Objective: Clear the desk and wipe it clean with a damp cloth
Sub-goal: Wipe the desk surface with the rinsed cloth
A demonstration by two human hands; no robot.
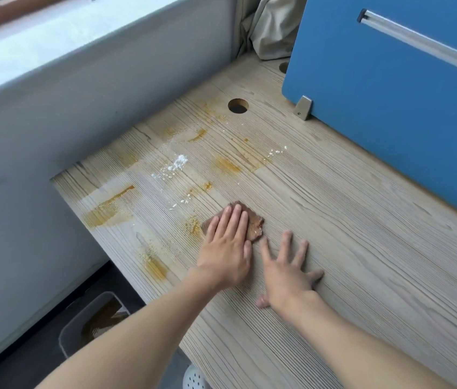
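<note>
One desk [362, 248], one cloth [255, 226], one left hand [226, 256], one right hand [289, 276], one partition [390, 80], one bin [89, 324], perhaps two cable holes [237, 105]

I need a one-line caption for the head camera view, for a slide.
Left hand presses a brown cloth flat on the stained wooden desk; right hand rests open beside it.

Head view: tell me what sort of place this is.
Likely an office workstation: a pale wood-grain desk with a round cable hole, a blue divider panel bracketed onto it, and a grey waste bin on the floor beside it.
</note>
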